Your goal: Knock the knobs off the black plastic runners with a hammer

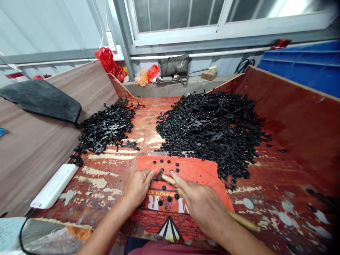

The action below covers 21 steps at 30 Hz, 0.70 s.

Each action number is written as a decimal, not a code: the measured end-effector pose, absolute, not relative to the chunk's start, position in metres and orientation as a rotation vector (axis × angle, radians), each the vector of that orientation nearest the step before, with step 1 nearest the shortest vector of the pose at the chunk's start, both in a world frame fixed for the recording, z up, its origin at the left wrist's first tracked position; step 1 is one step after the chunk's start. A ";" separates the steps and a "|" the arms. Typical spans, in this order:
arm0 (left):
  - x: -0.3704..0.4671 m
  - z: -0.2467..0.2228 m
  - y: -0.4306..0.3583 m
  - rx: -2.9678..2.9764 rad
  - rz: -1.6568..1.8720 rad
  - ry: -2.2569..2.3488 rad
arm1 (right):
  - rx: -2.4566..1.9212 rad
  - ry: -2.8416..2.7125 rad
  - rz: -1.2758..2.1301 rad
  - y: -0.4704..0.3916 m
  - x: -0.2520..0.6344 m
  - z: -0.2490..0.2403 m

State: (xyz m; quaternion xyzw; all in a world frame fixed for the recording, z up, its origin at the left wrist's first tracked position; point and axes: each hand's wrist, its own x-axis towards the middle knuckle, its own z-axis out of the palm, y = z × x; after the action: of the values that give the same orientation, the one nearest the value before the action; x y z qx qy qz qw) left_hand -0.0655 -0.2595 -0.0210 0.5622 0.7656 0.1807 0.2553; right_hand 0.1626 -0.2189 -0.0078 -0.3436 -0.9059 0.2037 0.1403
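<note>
My right hand (pixel 198 198) is wrapped round the wooden handle of a small hammer (pixel 245 222), whose dark head is over an orange printed cloth (pixel 196 168). Beside the hammer head, my left hand (pixel 138 184) pinches a small black part (pixel 156 177) against the cloth. Several round black pieces (pixel 169 162) lie on the cloth, some above the hammer head and some below it on the printed letters. A large pile of black parts (pixel 209 124) lies beyond the cloth to the right, and a smaller pile (pixel 106 127) lies to the left.
A white power strip (pixel 54 186) with a black cable lies at the left. Wooden boards (pixel 294 124) wall the worn red table (pixel 92 191) on both sides. A dark cloth (pixel 42 99) hangs over the left board. Plastic bags (pixel 108 63) and a blue crate (pixel 305 67) stand behind.
</note>
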 end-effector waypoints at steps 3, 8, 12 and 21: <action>-0.067 -0.024 -0.260 1.515 0.505 2.073 | -0.989 -2.552 0.593 -0.219 0.163 -0.005; -0.069 -0.025 -0.262 1.530 0.455 2.114 | -1.009 -2.673 0.577 -0.219 0.157 -0.005; -0.070 -0.025 -0.262 1.516 0.441 2.098 | -1.017 -2.600 0.626 -0.217 0.154 -0.008; -0.075 -0.022 -0.262 1.547 0.595 1.915 | -1.052 -2.520 0.776 -0.211 0.156 0.004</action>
State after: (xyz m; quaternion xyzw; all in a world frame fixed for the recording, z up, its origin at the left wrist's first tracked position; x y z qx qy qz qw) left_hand -0.0749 -0.2624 -0.0222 0.5827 0.7214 0.2242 0.2996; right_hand 0.1560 -0.2112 0.0040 -0.3664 -0.8774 0.2704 0.1508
